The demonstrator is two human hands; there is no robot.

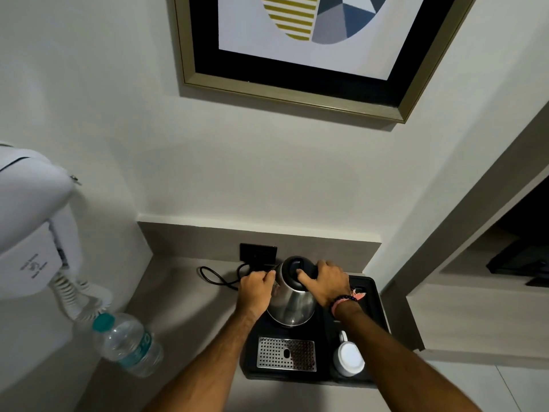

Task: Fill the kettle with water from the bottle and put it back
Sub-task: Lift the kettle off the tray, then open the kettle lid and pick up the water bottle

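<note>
A steel kettle (292, 304) with a black lid stands on a black tray (372, 295) on the grey counter. My right hand (325, 281) is wrapped around the kettle's black handle at the top right, thumb on the lid. Fingers curled, my left hand (257, 288) rests against the kettle's left side near the spout. A clear plastic water bottle (127, 343) with a teal cap stands capped at the counter's left, well apart from both hands.
The tray also holds a perforated metal drip plate (286, 353) and an upturned white cup (349, 356). A black cord (218, 279) runs to a wall socket (258, 252) behind the kettle. A white wall hair dryer (32, 233) hangs at left. A framed picture (312, 49) hangs above.
</note>
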